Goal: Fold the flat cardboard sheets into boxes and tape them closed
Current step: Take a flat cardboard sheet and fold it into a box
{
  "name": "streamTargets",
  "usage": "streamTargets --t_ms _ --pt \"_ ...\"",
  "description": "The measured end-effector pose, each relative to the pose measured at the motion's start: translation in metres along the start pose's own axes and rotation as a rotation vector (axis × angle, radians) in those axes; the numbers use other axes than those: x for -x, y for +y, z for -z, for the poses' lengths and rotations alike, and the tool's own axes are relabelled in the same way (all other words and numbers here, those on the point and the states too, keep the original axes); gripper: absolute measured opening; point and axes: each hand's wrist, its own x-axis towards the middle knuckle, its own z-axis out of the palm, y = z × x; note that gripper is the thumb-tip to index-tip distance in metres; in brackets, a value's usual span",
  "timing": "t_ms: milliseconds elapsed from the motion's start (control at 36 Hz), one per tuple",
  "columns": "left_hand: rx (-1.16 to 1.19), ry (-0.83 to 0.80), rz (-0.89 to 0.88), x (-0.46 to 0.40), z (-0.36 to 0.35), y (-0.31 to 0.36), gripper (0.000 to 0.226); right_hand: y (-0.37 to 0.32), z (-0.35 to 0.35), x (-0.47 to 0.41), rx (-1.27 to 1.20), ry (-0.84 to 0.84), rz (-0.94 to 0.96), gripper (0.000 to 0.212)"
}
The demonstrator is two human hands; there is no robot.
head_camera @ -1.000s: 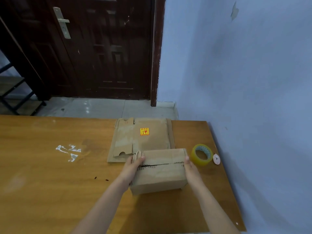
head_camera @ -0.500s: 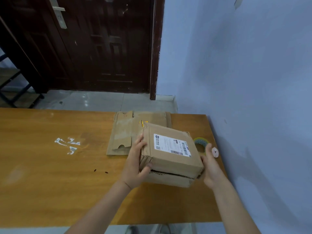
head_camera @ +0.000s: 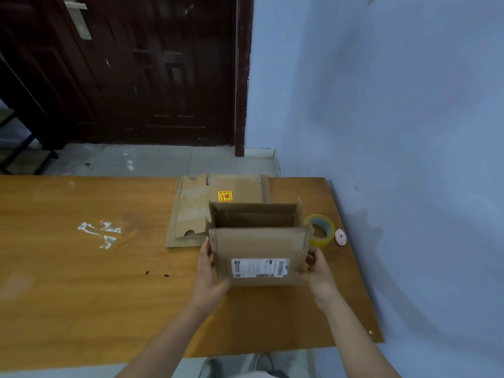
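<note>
unreadable white label point(head_camera: 260, 268) on held box point(head_camera: 259, 241)

I am seeing a brown box point(head_camera: 259, 241) with a white label point(head_camera: 260, 268), yellow tape point(head_camera: 319, 229), an orange-brown table point(head_camera: 81, 268), and a blue wall point(head_camera: 395, 105).

1. Both forearms enter from the bottom edge and converge toward centre frame.
2. Left hand point(head_camera: 208, 271): centre frame, palm turned inward, thumb up along the left side of the box point(head_camera: 259, 252), fingers curled round it.
3. Right hand point(head_camera: 317, 270): right of centre, gripping the box's right side, fingers curled.
</note>
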Motion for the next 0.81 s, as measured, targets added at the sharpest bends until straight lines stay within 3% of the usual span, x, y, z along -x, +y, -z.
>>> streamTargets --t_ms 139,389,528,611,694,806 --pt "-0.182 0.006 0.068 0.0 0.001 -0.02 0.065 0.034 -0.008 0.0 0.079 0.088 -0.097 0.059" --pt "-0.407 0.045 0.145 0.013 0.006 -0.04 0.056 0.059 -0.005 0.012 0.215 0.068 -0.143 0.046" --pt "-0.306 0.191 0.173 0.003 0.026 -0.038 0.04 0.045 0.013 0.0 0.209 0.125 -0.159 0.027" --pt "-0.119 0.329 0.181 -0.006 0.035 -0.024 0.028 0.027 0.022 -0.002 0.067 0.199 -0.077 0.022" --pt "0.036 0.351 0.144 -0.016 0.035 0.0 0.013 0.006 0.022 0.003 -0.028 0.172 0.021 0.016" --pt "0.137 0.296 0.077 -0.03 0.026 0.035 0.015 -0.014 0.015 0.01 0.012 0.04 0.074 0.038"
